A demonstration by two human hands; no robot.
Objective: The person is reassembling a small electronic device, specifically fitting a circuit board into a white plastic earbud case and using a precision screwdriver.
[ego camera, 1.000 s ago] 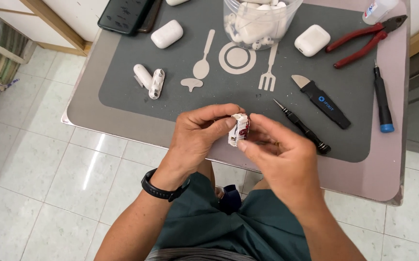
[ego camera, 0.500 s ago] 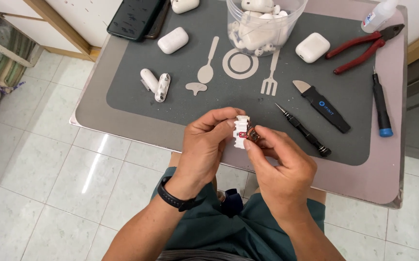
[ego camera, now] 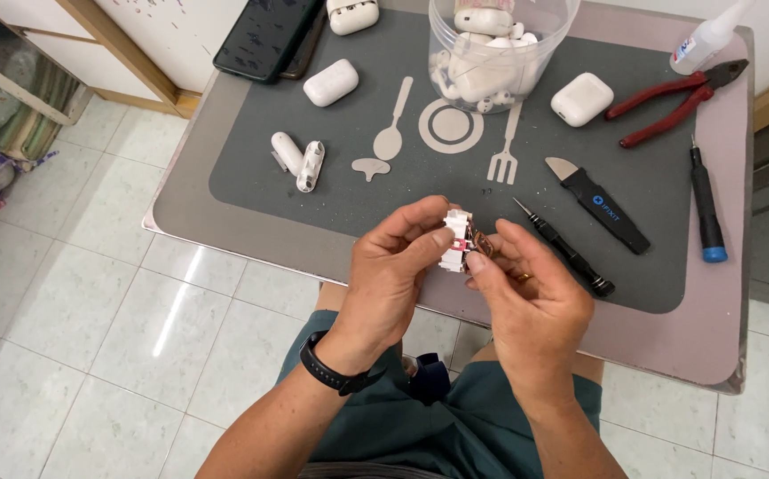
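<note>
My left hand (ego camera: 398,270) pinches a small white plastic part (ego camera: 455,241) with red and copper inner bits showing, held over the near edge of the grey mat (ego camera: 251,191). My right hand (ego camera: 526,297) meets it from the right, thumb and fingers gripping the brown piece at its side. A black band sits on my left wrist. Both hands hover just above the table's front edge.
On the mat: a black screwdriver (ego camera: 566,248), a black pry tool (ego camera: 602,206), a blue-tipped driver (ego camera: 705,208), red pliers (ego camera: 673,98), white earbud cases (ego camera: 331,82) (ego camera: 582,98), an opened case (ego camera: 300,160), a clear tub of white parts (ego camera: 491,53), a phone (ego camera: 264,35).
The view has shifted slightly, and both hands with the white part sit a little higher and closer together. The grip on the part looks unchanged.
</note>
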